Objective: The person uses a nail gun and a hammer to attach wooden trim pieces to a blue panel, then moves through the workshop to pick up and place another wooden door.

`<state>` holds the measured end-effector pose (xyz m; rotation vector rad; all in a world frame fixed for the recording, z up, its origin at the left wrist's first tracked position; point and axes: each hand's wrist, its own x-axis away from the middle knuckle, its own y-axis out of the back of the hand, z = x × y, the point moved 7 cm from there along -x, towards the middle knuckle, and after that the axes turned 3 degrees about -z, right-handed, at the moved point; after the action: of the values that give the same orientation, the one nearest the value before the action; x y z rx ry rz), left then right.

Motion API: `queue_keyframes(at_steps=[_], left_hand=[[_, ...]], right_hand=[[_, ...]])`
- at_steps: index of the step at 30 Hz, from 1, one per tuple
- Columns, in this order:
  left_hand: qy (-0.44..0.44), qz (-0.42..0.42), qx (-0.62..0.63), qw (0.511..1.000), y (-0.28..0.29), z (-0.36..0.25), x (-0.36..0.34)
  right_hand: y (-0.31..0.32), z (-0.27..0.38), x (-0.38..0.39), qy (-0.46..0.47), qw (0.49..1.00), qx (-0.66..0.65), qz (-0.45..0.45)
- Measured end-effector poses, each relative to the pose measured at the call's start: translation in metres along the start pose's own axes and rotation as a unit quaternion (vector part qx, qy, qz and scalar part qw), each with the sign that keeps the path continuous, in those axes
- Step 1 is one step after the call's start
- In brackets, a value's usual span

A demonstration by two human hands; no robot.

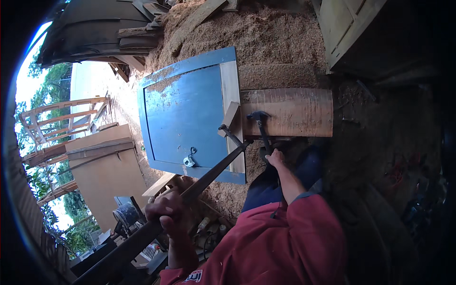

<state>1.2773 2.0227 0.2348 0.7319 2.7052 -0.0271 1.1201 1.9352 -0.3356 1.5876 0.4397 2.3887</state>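
My left hand (167,211) grips a long dark bar clamp (204,175) slanting up toward the blue panel (183,121); its upper end lies over the pale strip at the panel's right side, by a small wood block (230,113). My right hand (275,159) holds a black hammer (259,121) by the handle, the head over the rough plank (304,109) beside the panel. A small pale tape measure (189,162) lies on the panel's lower left. Wood shavings are scattered across the panel's upper left.
A sawdust heap (275,42) lies behind the panel. A cream cabinet (345,28) stands at upper right. A tan board (102,175) and wooden frames (69,121) stand at left, with machinery (126,216) and clutter below. Stacked scrap wood (137,42) sits at top left.
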Motion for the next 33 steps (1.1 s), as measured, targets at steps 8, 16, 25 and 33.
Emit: queue_keyframes(at_steps=[8,16,25,33], left_hand=[[-0.015,0.007,0.015,1.0,-0.002,0.0,-0.002],[-0.014,0.022,0.06,0.998,-0.003,0.007,-0.002],[-0.004,0.079,0.113,0.99,-0.005,0.029,0.006],[-0.02,-0.001,0.079,0.997,-0.004,0.032,0.006]], right_hand=[[-0.028,0.013,-0.033,0.057,0.97,-0.194,-0.135],[0.029,0.011,0.045,0.187,0.945,-0.217,-0.159],[-0.035,-0.072,0.124,-0.004,0.904,-0.409,0.123],[-0.068,-0.025,0.108,0.033,0.952,-0.304,0.023]])
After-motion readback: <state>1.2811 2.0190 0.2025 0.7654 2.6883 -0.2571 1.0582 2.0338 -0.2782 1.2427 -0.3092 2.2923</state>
